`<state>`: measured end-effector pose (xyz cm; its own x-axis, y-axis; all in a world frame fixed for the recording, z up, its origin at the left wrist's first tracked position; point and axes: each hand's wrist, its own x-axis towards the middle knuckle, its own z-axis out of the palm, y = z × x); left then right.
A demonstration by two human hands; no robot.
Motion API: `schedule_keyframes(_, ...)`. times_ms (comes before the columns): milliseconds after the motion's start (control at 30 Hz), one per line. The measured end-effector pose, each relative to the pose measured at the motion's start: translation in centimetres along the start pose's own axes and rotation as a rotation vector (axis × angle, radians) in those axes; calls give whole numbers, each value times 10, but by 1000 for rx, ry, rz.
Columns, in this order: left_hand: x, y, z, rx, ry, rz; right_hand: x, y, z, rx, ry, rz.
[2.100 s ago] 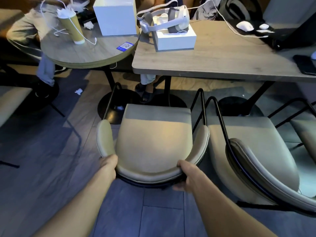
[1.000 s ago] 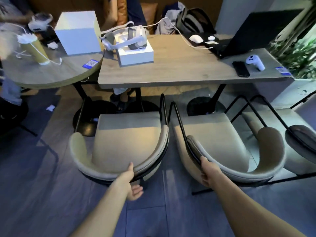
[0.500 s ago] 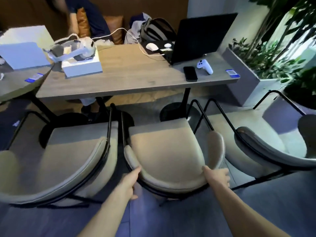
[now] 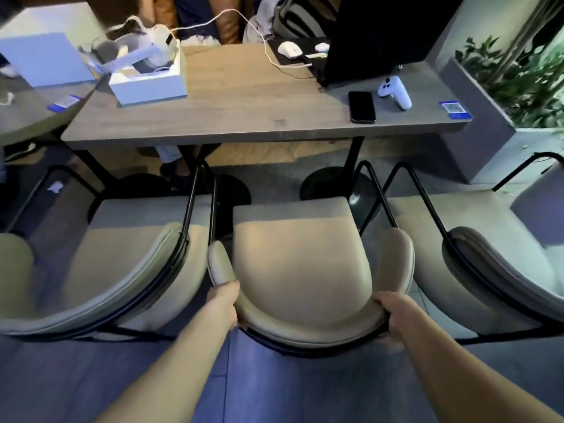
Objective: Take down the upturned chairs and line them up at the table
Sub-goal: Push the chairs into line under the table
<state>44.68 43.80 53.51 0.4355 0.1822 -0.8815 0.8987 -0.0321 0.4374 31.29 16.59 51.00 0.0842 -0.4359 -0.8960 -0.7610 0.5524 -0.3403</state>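
Three beige padded chairs with black metal frames stand upright on the floor, facing the long wooden table [image 4: 244, 123]. The middle chair [image 4: 302, 264] is straight in front of me. My left hand [image 4: 224, 303] grips the left end of its curved backrest. My right hand [image 4: 393, 315] grips the right end, fingers wrapped under the rim. The left chair [image 4: 116, 264] stands close beside it, frames nearly touching. The right chair [image 4: 476, 264] is angled a little away. No chair is upturned in view.
On the table lie a white box with a headset [image 4: 146, 77], a phone [image 4: 361, 106], a white controller [image 4: 395, 91], a laptop [image 4: 375, 38] and a mouse [image 4: 290, 50]. A planter [image 4: 500, 117] stands at the right. A round table [image 4: 27, 114] adjoins on the left. Someone's feet [image 4: 174, 166] show underneath.
My hands left the left chair and moved to the middle chair. Both now close on its backrest ends. My view has shifted right and closer to the table.
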Motion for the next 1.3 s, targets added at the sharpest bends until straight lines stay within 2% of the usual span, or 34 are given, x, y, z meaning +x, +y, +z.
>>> schedule_keyframes(167, 1, 24, -9, 15, -46, 12, -9, -10, 27, -50, 18, -5)
schedule_keyframes(333, 9, 45, -21, 58, -5, 26, -10, -20, 54, -85, 16, -34)
schedule_keyframes(567, 12, 56, -21, 62, -19, 11, -10, -30, 63, -97, 103, -29)
schedule_keyframes(833, 18, 62, -22, 29, -21, 69, -19, -32, 62, -66, 7, -74)
schedule_keyframes(1067, 32, 60, -25, 24, -12, 93, -18, -49, 58, -136, 187, -229)
schedule_keyframes(1300, 45, 65, -38, 51, -10, 88, -27, -41, 71, -191, 231, -205)
